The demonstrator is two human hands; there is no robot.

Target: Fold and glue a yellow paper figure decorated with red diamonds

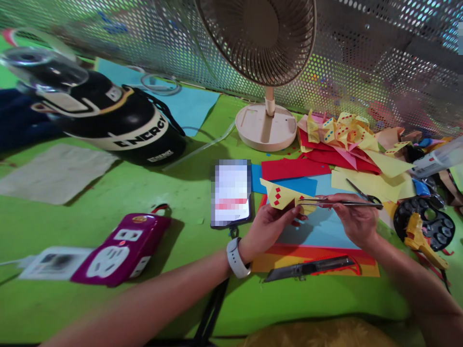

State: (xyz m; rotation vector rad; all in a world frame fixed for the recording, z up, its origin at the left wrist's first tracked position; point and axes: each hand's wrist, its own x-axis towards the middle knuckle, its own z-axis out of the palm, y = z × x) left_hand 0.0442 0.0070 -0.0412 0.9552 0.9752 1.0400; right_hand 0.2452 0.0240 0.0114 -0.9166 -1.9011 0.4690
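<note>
Folded yellow paper point(285, 193) with small red diamonds on it is pinched in the fingers of my left hand point(269, 224), which wears a white watch on the wrist. My right hand point(356, 219) grips a pair of metal tweezers point(336, 202), pointing left. The tweezer tips meet the paper near a red diamond; whether they hold one is too small to tell. Beneath both hands lies a light blue sheet point(307, 233) over orange and red paper. A box cutter point(311, 268) rests on the near edge of these sheets.
A phone point(231, 193) lies left of my hands, near a purple power strip point(123, 248) and a large black bottle point(123, 115). A fan point(265, 127) stands behind. On the right are decorated paper pieces point(343, 127), scissors point(361, 192), a black palette point(439, 224) and a yellow glue gun point(415, 236).
</note>
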